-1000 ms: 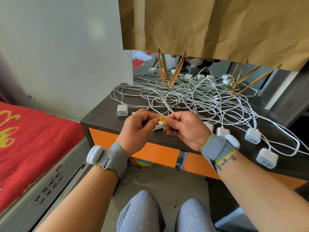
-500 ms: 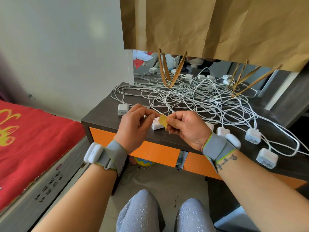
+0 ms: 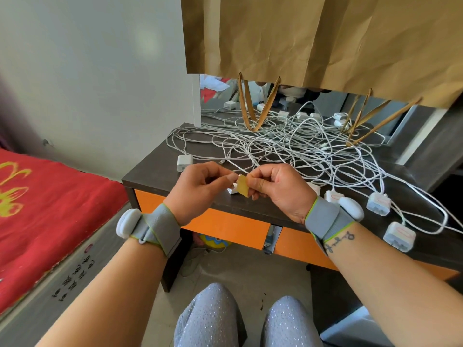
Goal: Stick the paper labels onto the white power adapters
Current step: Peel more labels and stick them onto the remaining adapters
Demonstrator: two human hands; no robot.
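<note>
Above the front edge of the dark table (image 3: 155,175), my right hand (image 3: 278,190) pinches a small yellow-backed paper label (image 3: 242,189). My left hand (image 3: 200,189) has its thumb and forefinger at the label's left edge. Just behind the label lies a white power adapter (image 3: 232,192), mostly hidden by my fingers. More white adapters sit to the right, some with red-outlined labels on top: one (image 3: 378,203) and another (image 3: 399,236) near the table's front edge. A lone adapter (image 3: 184,163) lies at the left.
A tangle of white cables (image 3: 288,146) covers the table's middle and back. Brown paper bags (image 3: 313,41) hang overhead, their handles dangling onto the cables. A red bedcover (image 3: 45,209) is on the left. Orange drawer fronts (image 3: 225,225) sit below the tabletop.
Both hands have lowered slightly and stayed together at the label; the left fingers, briefly apart from it half a second ago, are back at its edge.
</note>
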